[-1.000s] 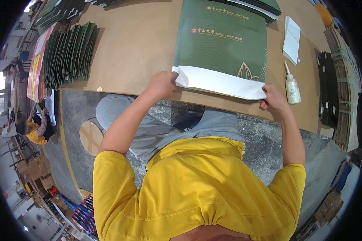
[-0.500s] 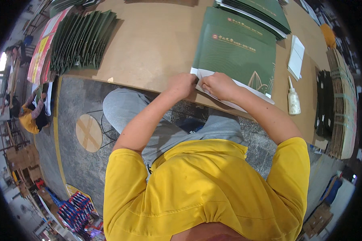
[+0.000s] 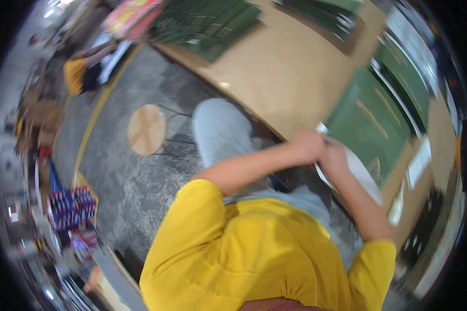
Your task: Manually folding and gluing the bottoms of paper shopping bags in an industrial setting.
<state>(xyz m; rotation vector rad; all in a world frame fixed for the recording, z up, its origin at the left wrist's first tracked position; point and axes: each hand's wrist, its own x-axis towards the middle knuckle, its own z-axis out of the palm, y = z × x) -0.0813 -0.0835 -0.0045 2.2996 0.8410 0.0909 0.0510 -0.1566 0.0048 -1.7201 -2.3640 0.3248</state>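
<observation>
A green printed paper folder [image 3: 347,120] lies at the near edge of the brown table [image 3: 296,67], with a white flap [image 3: 366,179] curving off its near side. My left hand [image 3: 307,147] is closed at the folder's near left corner, where the white begins. Right beside it, my right hand [image 3: 335,157] is closed on the white flap, its forearm crossing over part of it. The two hands nearly touch. Motion blurs the fingertips, and the hands cover the pinched spot.
More green folders [image 3: 407,85] lie beyond. A bottle of whitish liquid [image 3: 397,208] and white paper strips [image 3: 419,161] are to the right. Stacked green folders [image 3: 207,28] stand far left. A round stool [image 3: 147,129] is on the floor; another person [image 3: 78,72] works at far left.
The whole view has turned and blurred, so the table now slants toward the right. My hands have come closer together at the folder's corner. The white flap bulges more.
</observation>
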